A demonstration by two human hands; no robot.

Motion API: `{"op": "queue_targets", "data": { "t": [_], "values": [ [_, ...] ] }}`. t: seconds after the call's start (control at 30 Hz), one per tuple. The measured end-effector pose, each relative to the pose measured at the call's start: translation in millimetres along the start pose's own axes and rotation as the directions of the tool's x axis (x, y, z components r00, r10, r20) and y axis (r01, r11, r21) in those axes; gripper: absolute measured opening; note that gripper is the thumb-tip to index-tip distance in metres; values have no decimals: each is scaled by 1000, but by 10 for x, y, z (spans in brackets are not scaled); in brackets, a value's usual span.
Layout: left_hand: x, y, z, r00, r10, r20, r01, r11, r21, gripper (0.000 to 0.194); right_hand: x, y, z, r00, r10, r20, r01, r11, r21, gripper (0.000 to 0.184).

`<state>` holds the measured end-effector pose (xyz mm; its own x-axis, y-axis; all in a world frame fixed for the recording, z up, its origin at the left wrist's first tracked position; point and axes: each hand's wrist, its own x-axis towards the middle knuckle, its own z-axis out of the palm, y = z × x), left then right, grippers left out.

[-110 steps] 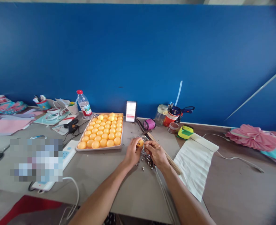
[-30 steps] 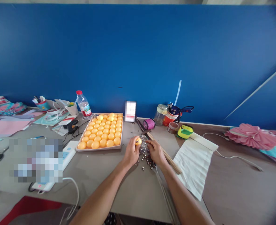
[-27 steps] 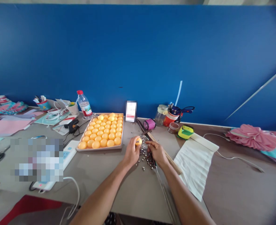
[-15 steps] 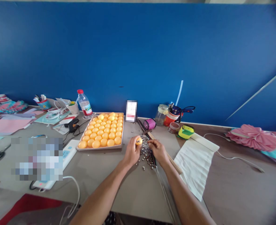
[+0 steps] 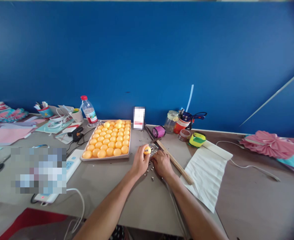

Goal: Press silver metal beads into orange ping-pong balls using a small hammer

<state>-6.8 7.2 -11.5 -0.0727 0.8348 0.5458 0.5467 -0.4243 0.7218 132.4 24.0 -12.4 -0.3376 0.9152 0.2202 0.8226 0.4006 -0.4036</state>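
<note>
My left hand (image 5: 140,160) is closed around an orange ping-pong ball (image 5: 147,150), which has small dark spots or bits on its near side. Just to its right, my right hand (image 5: 163,162) reaches down into a pile of small shiny metal beads (image 5: 153,148), its fingers bent together. Whatever lies between those fingertips is hidden. Stray beads are scattered on the table below the pile. Left of my hands, a shallow box (image 5: 107,159) is filled with rows of orange ping-pong balls (image 5: 108,136), a few lying on top.
Beside my right forearm lies a long wooden handle (image 5: 176,162), near a white cloth roll (image 5: 206,176). A purple cylinder (image 5: 159,131), glass jar (image 5: 171,121) and yellow-green tape measure (image 5: 197,139) stand behind. On the left are a bottle (image 5: 89,111) and a power strip (image 5: 73,165).
My right hand has moved down and slightly left, from above the beads into the pile. The left hand still holds the ball in nearly the same place.
</note>
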Motion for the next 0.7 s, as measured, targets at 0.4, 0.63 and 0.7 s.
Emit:
{"op": "queue_targets", "data": {
  "t": [0.4, 0.63, 0.7],
  "values": [
    [-9, -14, -7, 1000, 18, 24, -17, 999, -43, 30, 39, 63, -64, 960, 148, -237, -10, 865, 501, 9],
    [-8, -4, -14, 999, 10, 47, -7, 999, -53, 30, 46, 36, -94, 939, 299, -171, -99, 709, 698, 20],
    [-10, 0, -13, 998, 9, 56, -6, 998, -55, 30, 54, 32, -99, 938, 320, -131, -112, 640, 760, 24]
  ]
}}
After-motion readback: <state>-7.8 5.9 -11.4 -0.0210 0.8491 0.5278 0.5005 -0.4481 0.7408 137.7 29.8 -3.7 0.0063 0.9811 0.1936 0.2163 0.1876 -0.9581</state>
